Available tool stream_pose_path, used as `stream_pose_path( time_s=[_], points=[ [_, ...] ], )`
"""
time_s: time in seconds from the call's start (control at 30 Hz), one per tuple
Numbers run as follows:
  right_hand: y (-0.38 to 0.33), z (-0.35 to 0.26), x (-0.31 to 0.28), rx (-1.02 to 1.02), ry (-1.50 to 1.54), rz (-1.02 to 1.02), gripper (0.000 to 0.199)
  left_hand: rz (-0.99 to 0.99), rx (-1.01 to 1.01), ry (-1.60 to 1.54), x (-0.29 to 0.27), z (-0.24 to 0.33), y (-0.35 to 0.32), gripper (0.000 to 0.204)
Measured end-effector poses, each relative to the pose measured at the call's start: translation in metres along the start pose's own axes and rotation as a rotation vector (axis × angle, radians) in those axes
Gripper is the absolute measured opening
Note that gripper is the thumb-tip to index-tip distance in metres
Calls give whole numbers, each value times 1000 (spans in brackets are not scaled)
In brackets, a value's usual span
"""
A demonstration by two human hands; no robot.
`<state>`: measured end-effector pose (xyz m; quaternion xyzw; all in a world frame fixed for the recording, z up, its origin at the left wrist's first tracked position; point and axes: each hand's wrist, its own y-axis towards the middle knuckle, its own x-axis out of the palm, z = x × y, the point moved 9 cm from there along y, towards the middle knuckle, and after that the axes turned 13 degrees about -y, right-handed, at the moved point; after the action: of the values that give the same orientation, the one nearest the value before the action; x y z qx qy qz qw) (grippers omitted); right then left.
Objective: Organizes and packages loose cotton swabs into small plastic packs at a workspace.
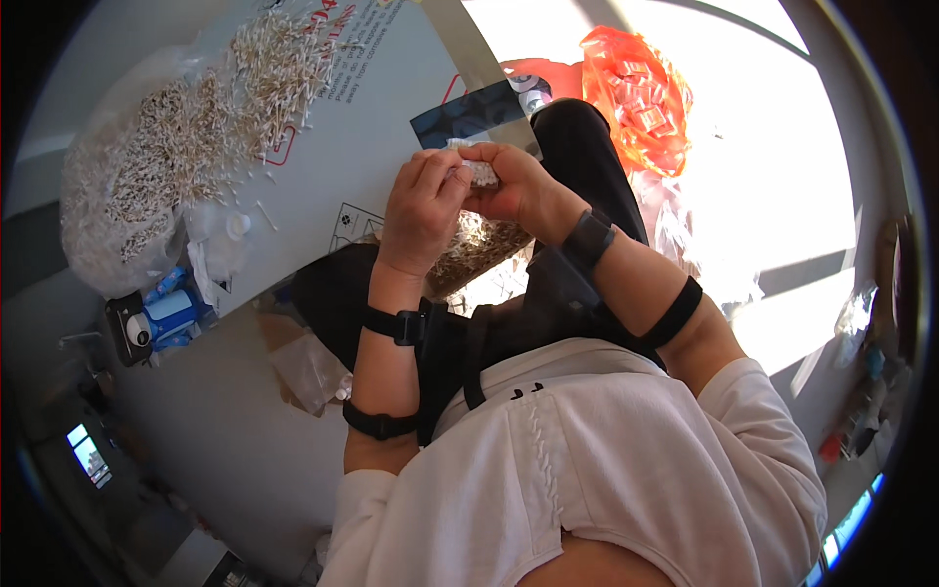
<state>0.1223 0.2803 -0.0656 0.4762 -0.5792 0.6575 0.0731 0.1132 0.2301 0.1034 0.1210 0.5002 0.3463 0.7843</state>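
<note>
Person here's got a left grip (423, 210) and a right grip (514, 184) both pinched on a little white bundle (481, 174), cotton swabs by the look of it, up above their knees. Past that, the pale bench (323, 201) has loose swabs (279, 78) spilling beside a clear bag (86, 210); bright orange bag (648, 140) over right.

White shows on the bunched cotton swabs (483, 176), while the loose cotton swabs (279, 73) mix white with tan. The pale grey board (303, 210) carries red and black print. The plastic bag (611, 51) is orange-red, the shirt (636, 460) white, the trousers (579, 147) black.
</note>
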Motion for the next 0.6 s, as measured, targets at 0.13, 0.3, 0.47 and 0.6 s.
stream_pose_path(
  time_s=[0.13,0.3,0.47,0.6],
  points=[
    [0,-2,3,52,-20,50,20,-32,-2,-38,2,-12,1,14],
    [-33,-29,10,-45,-462,35,29,63,-126,-149,-1,-35,2,16],
    [-84,-99,16,-918,-1157,320,19,141,-189,-237,-3,-50,8,20],
    [-104,-97,56,-1348,-1466,280,26,197,-233,-331,0,-61,10,18]
  ],
)
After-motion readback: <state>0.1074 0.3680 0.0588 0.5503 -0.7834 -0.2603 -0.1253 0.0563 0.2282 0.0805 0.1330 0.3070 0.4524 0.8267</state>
